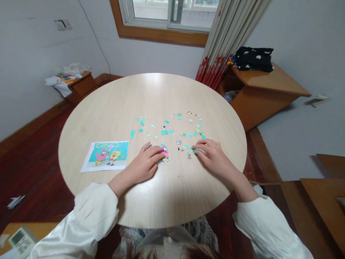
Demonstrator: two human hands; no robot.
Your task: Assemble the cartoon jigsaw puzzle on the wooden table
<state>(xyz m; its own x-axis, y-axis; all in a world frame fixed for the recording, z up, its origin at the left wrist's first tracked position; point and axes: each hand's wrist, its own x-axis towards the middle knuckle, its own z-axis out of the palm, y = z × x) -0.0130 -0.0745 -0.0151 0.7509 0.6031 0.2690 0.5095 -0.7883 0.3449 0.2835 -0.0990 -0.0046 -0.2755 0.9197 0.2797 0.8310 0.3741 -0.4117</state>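
My left hand (145,162) lies with its fingers spread over a joined section of jigsaw puzzle (165,153) showing a pink cartoon figure; the palm covers part of its left side. To the right, my right hand (212,154) has its thumb and fingertips around a small green-and-yellow puzzle piece (194,151), partly hidden by the fingers. Between the hands lie loose pieces, among them a dark-spotted piece (180,149) and a multicoloured piece (189,156). Farther back is a joined turquoise strip (167,132).
A printed reference picture (109,154) lies left on the round wooden table (107,108). More loose puzzle pieces (142,119) are scattered beyond my hands. A wooden cabinet (269,86) with dark cloth (253,59) stands at the right, by a curtain (229,32).
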